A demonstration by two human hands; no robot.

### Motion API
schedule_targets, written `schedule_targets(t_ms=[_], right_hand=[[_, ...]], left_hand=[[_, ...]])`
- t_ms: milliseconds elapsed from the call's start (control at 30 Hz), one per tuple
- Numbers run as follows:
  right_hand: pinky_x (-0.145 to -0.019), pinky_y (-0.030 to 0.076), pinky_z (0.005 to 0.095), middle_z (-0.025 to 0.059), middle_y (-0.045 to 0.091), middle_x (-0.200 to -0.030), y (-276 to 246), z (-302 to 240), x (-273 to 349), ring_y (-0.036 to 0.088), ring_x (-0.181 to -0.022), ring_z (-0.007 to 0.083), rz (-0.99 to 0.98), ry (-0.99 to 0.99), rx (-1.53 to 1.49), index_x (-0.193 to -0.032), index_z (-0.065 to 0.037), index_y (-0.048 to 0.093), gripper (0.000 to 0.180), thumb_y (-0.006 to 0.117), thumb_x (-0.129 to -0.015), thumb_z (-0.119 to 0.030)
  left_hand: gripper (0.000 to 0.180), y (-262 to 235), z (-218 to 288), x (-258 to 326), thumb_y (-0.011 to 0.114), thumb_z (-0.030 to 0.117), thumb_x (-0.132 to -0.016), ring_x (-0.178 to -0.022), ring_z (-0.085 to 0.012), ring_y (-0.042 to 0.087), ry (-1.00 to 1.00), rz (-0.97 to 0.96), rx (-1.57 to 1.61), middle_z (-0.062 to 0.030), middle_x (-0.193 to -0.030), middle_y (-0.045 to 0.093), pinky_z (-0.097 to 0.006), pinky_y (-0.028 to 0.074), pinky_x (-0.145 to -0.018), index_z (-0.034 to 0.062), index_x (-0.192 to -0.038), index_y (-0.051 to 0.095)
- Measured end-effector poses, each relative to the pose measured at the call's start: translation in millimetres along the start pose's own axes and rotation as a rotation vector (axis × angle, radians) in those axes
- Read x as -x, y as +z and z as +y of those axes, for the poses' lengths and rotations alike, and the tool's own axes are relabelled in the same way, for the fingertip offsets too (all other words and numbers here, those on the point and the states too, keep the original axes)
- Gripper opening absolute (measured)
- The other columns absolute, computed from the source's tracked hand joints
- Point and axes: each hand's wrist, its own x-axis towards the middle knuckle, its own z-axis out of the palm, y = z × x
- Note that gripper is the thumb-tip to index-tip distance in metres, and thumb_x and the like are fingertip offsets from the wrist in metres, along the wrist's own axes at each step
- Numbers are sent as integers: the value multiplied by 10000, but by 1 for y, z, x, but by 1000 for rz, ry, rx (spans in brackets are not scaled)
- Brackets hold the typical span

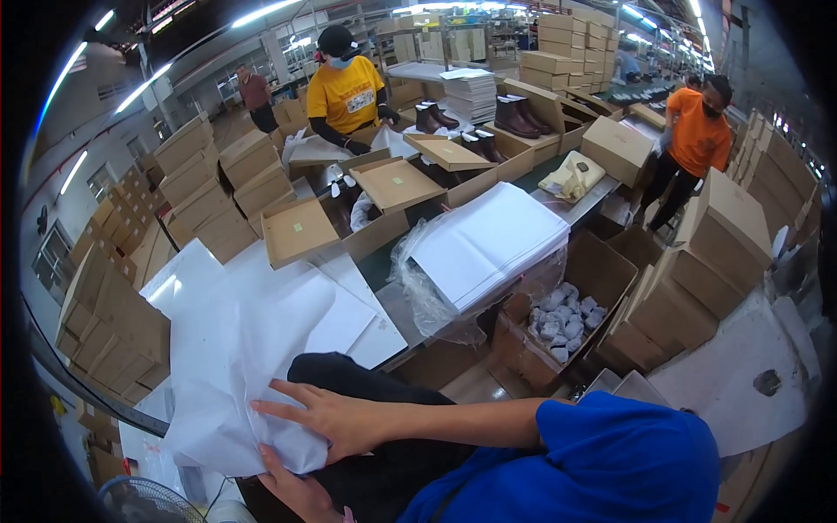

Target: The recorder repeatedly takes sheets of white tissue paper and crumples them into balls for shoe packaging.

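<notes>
Right hand (336, 418) flat, fingers spread on crinkled white tissue paper (235, 366); left hand (296, 488) gripping paper's underside.

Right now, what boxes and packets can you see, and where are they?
Open shoe boxes: middle of the table, brown, flat lids beside them.
Plastic bag of white paper: right of centre, clear and crinkly.
Carton of small white packets: lower right, brown, open.
Stacked closed boxes: left, brown.
</notes>
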Motion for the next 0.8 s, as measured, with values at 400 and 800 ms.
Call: schedule_targets(t_ms=[400, 800], right_hand=[[-1034, 606, 448, 170, 690, -1425, 14, 25, 16, 729, -1263, 396, 155, -86, -87, -1587, -142, 625, 700, 740, -918, 32], [-1180, 504, 460, 172, 624, -1425, 83, 11, 36, 616, -1385, 395, 179, 181, -603, -1278, -70, 703, 303, 788, -1003, -164]], left_hand=[[560, 26, -24, 23, 627, 334, -1198, -1315, -308, 656, 243, -95, -289, -225, -1560, 635, -450, 521, -1136, -96, -1553, 576], [677, -14, -35, 22, 684, 479, -1088, -1255, -404, 703, -341, -6, 291, -190, -1384, 702, -585, 567, -1101, -37, -1511, 567]])
